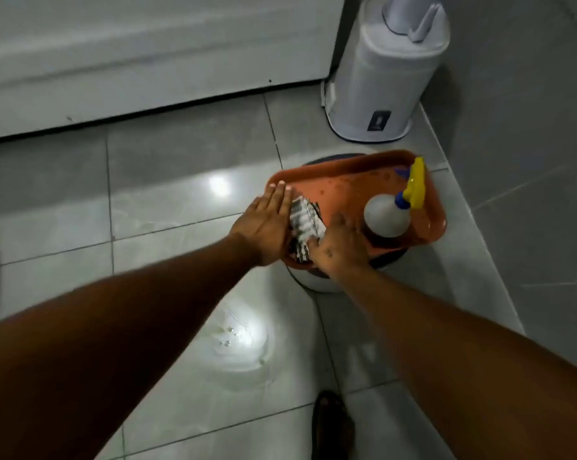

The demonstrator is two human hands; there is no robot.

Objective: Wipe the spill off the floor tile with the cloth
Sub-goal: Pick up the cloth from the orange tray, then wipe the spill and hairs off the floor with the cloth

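Cloth: my striped black-and-white cloth (pixel 305 227) lies bunched at the near left end of the orange tray (pixel 340 190), between my two hands.
Spill: a wet patch (pixel 237 340) gleams on the grey floor tile (pixel 167 210) nearer to me than the tray, apart from the cloth.
Left hand: my left hand (pixel 263 227) is laid flat, fingers straight and together, palm down on the tray's left rim, its inner edge touching the cloth; the grip is released, closing on nothing.
Right hand: my right hand (pixel 341 242) comes in from the right, knuckles up, fingers curled into the cloth's near end; the grip is grasping the cloth.
Arms: both forearms stretch forward and converge on the tray.
Tray: it sits on a round white base (pixel 317 282), not on the floor itself.
Bottle: a white spray bottle (pixel 388 215) with a yellow and blue trigger stands on the tray's right part, just beside my right hand.
Bin: a white bin (pixel 380 78) stands in the corner beyond the tray.
Writing: a small dark label (pixel 378 120) low on the bin; too blurred for me to read.
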